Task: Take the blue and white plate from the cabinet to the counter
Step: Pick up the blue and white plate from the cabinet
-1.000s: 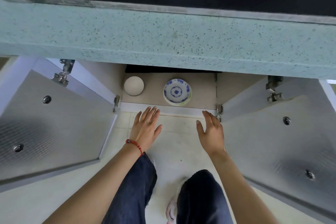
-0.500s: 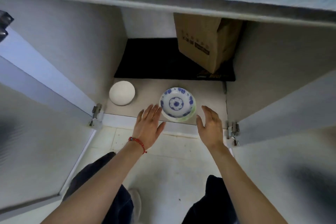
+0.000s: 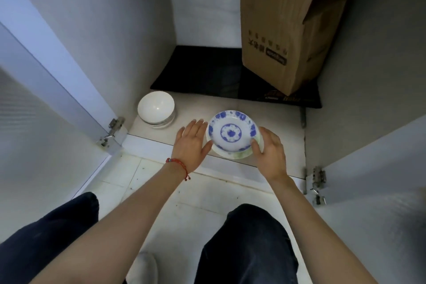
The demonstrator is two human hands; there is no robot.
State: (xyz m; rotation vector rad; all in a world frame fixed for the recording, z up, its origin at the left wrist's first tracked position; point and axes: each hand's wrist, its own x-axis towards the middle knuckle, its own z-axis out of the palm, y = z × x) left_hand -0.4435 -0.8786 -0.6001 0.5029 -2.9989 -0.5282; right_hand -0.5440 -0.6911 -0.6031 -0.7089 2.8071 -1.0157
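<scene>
The blue and white plate (image 3: 232,132) lies on a pale plate (image 3: 241,156) at the front of the open cabinet's floor (image 3: 196,120). My left hand (image 3: 192,145) is flat, fingers stretched, against the plate's left rim and holds nothing. My right hand (image 3: 270,153) is at the plate's right rim, thumb lying on top of the rim and fingers curled around its edge. The counter is out of view.
A stack of white bowls (image 3: 156,108) stands at the cabinet's front left. A tall cardboard box (image 3: 279,37) stands on a black mat (image 3: 207,71) at the back right. Both cabinet doors (image 3: 46,136) hang open to either side. My knees are low in view.
The view has dropped from the counter edge into the cabinet. Both hands have moved forward from the floor's front to the plate's two sides, and the right thumb has landed on its rim.
</scene>
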